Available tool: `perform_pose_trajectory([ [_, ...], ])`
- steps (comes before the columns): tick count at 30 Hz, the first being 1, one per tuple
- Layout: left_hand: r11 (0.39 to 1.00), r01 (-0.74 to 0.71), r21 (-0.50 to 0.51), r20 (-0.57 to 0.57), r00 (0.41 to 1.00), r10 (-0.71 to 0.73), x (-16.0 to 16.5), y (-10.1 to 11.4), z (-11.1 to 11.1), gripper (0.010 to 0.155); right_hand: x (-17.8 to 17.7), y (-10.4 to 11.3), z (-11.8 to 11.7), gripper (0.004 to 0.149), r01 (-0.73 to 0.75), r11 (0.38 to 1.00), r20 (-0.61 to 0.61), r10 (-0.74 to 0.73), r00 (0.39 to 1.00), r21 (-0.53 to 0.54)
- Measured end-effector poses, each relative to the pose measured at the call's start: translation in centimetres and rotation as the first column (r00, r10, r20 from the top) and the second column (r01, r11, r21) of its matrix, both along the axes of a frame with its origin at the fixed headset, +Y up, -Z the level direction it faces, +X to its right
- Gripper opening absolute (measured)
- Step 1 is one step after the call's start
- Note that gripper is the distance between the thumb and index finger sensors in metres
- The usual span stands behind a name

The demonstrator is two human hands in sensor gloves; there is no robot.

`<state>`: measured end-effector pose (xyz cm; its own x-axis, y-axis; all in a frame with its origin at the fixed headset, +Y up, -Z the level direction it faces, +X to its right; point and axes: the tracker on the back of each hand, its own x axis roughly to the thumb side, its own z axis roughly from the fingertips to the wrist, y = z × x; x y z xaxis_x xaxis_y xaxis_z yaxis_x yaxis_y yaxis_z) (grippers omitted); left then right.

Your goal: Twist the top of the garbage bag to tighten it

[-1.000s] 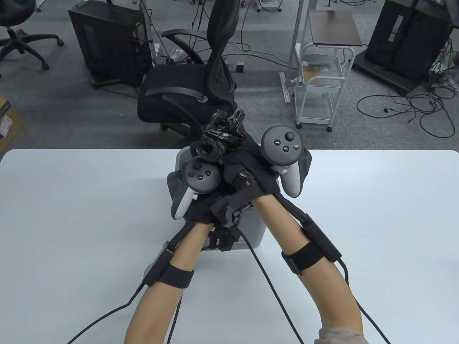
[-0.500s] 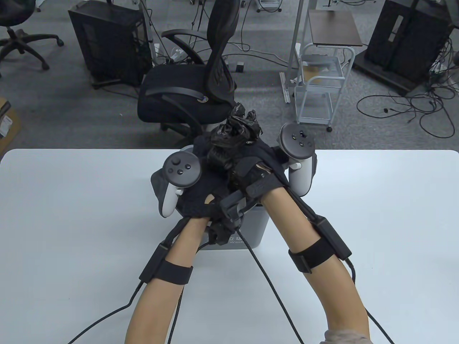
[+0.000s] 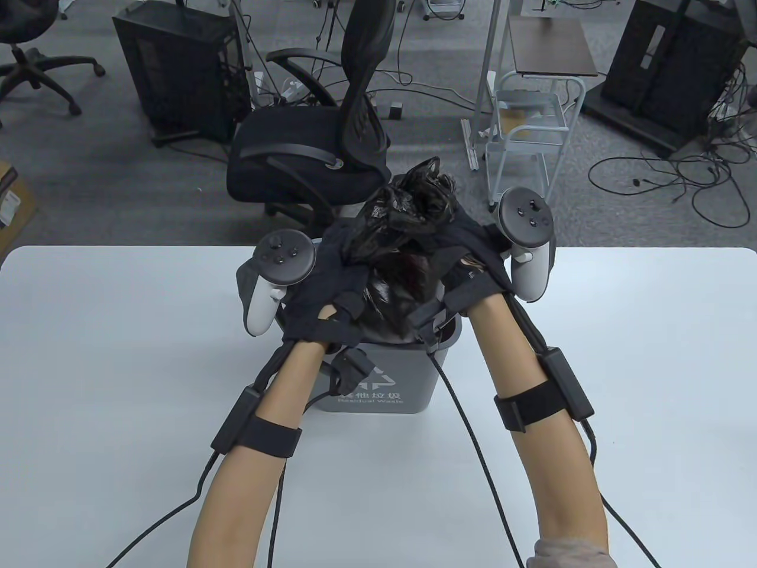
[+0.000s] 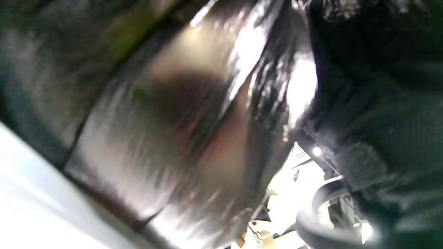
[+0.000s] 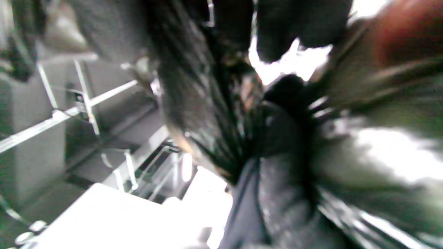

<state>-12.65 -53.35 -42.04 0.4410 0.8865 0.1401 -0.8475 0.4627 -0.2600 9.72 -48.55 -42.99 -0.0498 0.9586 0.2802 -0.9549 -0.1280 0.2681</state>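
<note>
Above the grey bin [image 3: 384,378] standing near the table's [image 3: 118,355] far edge, the black garbage bag [image 3: 408,207] rises in a bunched, crinkled top, its body bulging out of the bin's mouth. Both gloved hands close around the gathered neck just over the bin: the left hand [image 3: 322,284] wraps it from the left, the right hand [image 3: 473,260] from the right, fingers curled onto the plastic, though how tightly each finger presses cannot be told, since both wrist views are blurred and show little beyond stretched, shiny film [image 4: 193,131] and dark glove. To do this step well, I judge the lower grip should pin the neck steady close over the bin while the other turns the loose top in one direction, keeping the gather narrow so the twist bites rather than slips. Thin film could tear if pulled hard, and the light bin may turn or tip with the bag. Glove cables [image 3: 461,414] trail over the table in front of the bin and could snag; behind the bin, off the table, stands an office chair [image 3: 319,142], clear of the work
</note>
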Motion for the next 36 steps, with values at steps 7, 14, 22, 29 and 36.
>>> perform_pose_trajectory([
  [7, 0.997, -0.014, -0.070, 0.029, 0.999, 0.016, -0.9, 1.0, -0.4, 0.047, 0.8, -1.7, 1.4, 0.103, -0.329, 0.928, -0.058, 0.343, 0.938, 0.176],
  [14, 0.989, 0.103, -0.105, 0.077, 0.992, -0.096, 0.1, 4.2, -0.2, 0.054, -2.0, -2.5, 3.1, 0.120, -0.589, 0.758, 0.049, 0.602, 0.797, 0.281],
  [22, 0.967, 0.250, -0.053, 0.123, 0.962, -0.242, 0.9, 7.8, 1.5, 0.058, -3.6, -1.7, 3.7, 0.124, -0.561, 0.781, 0.178, 0.533, 0.827, 0.274],
  [29, 0.975, 0.220, -0.034, 0.117, 0.970, -0.215, 0.4, 7.6, 1.7, 0.058, -4.1, -1.4, 4.0, 0.117, -0.617, 0.745, 0.258, 0.563, 0.785, 0.254],
  [36, 0.978, 0.206, -0.019, 0.127, 0.971, -0.202, 1.2, 7.5, 1.9, 0.060, -4.3, -1.5, 4.1, 0.112, -0.626, 0.738, 0.293, 0.559, 0.776, 0.250],
])
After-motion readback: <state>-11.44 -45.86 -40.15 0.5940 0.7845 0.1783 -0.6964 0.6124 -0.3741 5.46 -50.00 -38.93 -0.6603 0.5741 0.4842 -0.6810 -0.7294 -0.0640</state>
